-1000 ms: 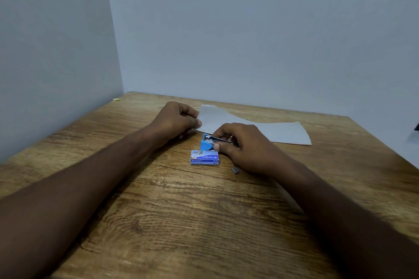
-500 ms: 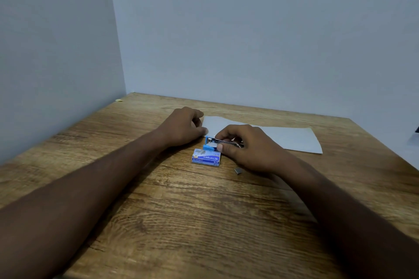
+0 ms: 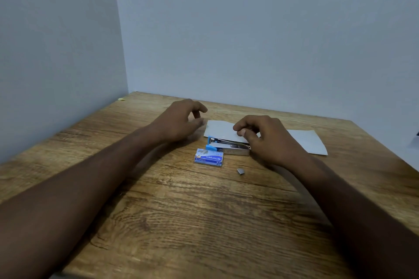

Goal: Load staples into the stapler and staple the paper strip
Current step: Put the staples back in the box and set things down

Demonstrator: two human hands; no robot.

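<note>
While stapler [image 3: 227, 147] lies on wooden surface [image 3: 181, 210] at near edge of paper strip [image 3: 223, 131], both hands hover, neither touching it. Left hand [image 3: 181, 120] grip spread, empty, slightly blurred. Right hand [image 3: 260, 136] fingers curled loosely above paper, pinching nothing visible. Staple box [image 3: 209, 157] just beside stapler's blue end; loose staple chunk [image 3: 240, 171] near. Step likely: between stapling presses or finished loading. Next: regrasp stapler, align paper edge in mouth, press.

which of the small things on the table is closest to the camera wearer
The small grey staple strip, lying bare on the wood. The blue staple box and the stapler both sit farther back, nearer the paper.
</note>
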